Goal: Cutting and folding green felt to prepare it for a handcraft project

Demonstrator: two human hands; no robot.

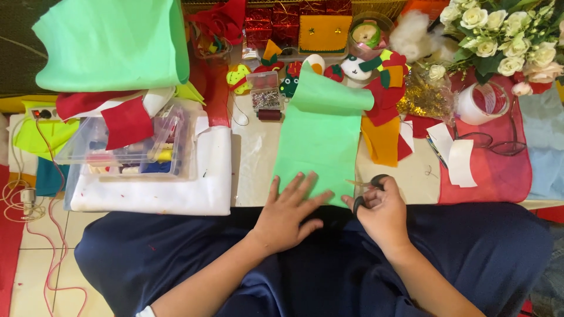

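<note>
A strip of mint-green felt (320,138) lies lengthwise on the counter (252,158), running from the person's lap edge toward the far clutter. Its far end curls over into a loose roll; the rest lies flat, matte, smooth, w/ straight long edges and no visible marks. The near end overhangs the counter edge onto the dark blue clothing.

Left hand (288,214) is spread flat, palm down, fingers splayed, pressing the near end of the felt — grip released, nothing held. Right hand (382,214) is clenched round the dark handles of a pair of scissors (365,189), thumb through a loop, blades at the felt's right edge near the bottom corner; whether the blades are already biting the cloth can't be told.

Just right of the strip — orange felt (382,141) over red scraps, then white paper pieces (458,158). To the left a white cloth (158,188) carries a clear plastic box (135,147) of threads w/ a red felt piece (126,123) on top. A bigger mint-green roll (111,44) sits far left; white roses (505,26) far right.
</note>
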